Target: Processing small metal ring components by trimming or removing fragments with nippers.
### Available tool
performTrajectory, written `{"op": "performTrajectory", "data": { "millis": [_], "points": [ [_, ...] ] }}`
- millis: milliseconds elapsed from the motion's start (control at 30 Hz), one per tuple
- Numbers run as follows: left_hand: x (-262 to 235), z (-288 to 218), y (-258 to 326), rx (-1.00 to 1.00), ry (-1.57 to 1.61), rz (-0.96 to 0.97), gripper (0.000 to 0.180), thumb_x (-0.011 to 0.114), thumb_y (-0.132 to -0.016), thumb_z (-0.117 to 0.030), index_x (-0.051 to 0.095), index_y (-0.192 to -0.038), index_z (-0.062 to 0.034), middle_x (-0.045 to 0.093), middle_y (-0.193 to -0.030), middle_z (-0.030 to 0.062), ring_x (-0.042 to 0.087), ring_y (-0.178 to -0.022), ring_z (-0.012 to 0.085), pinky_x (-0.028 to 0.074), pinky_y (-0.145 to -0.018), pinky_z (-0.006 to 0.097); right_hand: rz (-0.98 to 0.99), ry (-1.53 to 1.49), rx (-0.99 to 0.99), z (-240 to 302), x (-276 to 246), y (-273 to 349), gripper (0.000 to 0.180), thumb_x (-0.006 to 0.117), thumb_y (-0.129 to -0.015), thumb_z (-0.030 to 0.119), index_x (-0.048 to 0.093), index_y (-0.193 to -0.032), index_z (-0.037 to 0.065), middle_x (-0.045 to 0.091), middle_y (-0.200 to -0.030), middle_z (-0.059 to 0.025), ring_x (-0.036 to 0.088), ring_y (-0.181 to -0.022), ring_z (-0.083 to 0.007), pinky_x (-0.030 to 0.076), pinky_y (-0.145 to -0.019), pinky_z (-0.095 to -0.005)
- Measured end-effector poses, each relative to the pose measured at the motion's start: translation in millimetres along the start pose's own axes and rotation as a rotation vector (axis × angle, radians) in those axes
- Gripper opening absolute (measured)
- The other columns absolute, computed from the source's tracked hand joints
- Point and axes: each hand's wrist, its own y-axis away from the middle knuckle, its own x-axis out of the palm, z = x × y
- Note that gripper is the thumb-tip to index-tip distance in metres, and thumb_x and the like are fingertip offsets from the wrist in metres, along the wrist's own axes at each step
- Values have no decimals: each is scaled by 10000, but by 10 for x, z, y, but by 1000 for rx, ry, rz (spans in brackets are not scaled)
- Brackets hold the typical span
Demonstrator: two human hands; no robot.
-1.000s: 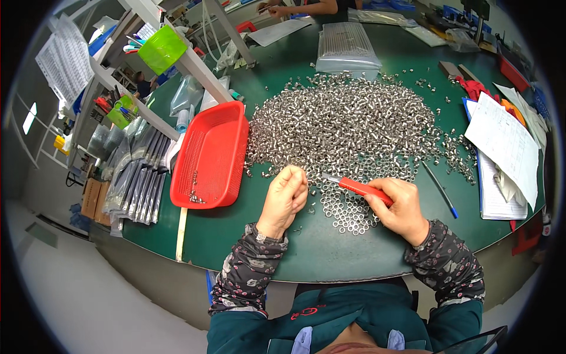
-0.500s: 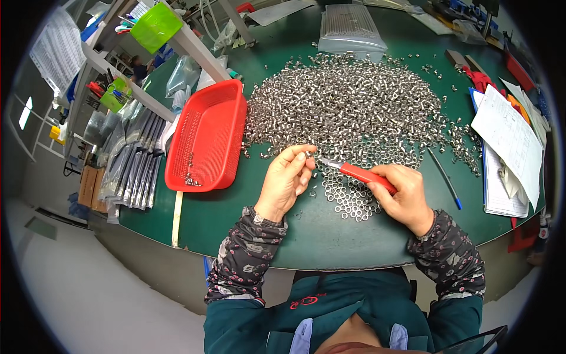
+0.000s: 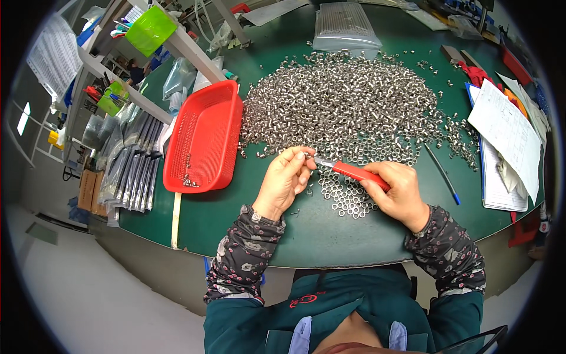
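Note:
Between thumb and forefinger my left hand [image 3: 285,180] pinches a small metal ring [image 3: 307,156], partly covered by the fingers. My right hand [image 3: 397,190] is wrapped round the red handle of a utility knife [image 3: 355,171]. The knife's blade points left, and its tip is at the ring or very close to it. Behind both hands spreads a large heap of small shiny metal rings [image 3: 342,100]. Below the knife, several loose rings [image 3: 349,197] lie flat in a single layer on the green table [image 3: 330,242].
A red plastic basket [image 3: 203,138] with a few rings inside stands at the left. On the right lie a pen [image 3: 443,176] and a clipboard with papers [image 3: 506,138]. Bagged tubes [image 3: 345,26] lie behind the heap. Packed bags [image 3: 132,171] sit at the far left.
The knife's blade has come closer to the ring in my left hand, as my right hand shifted slightly left. The whole view has also shifted a little.

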Motion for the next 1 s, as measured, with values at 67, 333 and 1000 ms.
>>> {"op": "performTrajectory", "data": {
  "millis": [67,333,1000],
  "points": [
    [7,9,-2,-9,14,-4,205,459,-961,-151,547,-1075,-5,581,-813,44,447,-543,61,324,-384,157,1,-4,-6,1,9,1,145,695,-737,121,643,-839,33,613,-670,-100,593,-571,-255,461,-523,-342],
    [30,13,13,-24,-30,-8,200,495,-952,-196,567,-1015,-20,560,-732,25,422,-510,37,303,-379,147,-4,6,-14,-3,33,13,140,691,-743,131,643,-835,37,617,-677,-102,598,-580,-259,464,-526,-345],
    [73,39,24,-62,-61,-115,177,527,-937,-190,533,-808,-69,509,-604,-14,379,-432,25,264,-336,160,-7,161,-77,31,16,22,184,715,-709,113,635,-859,43,552,-636,-70,545,-547,-236,434,-501,-342]
  ]
}}
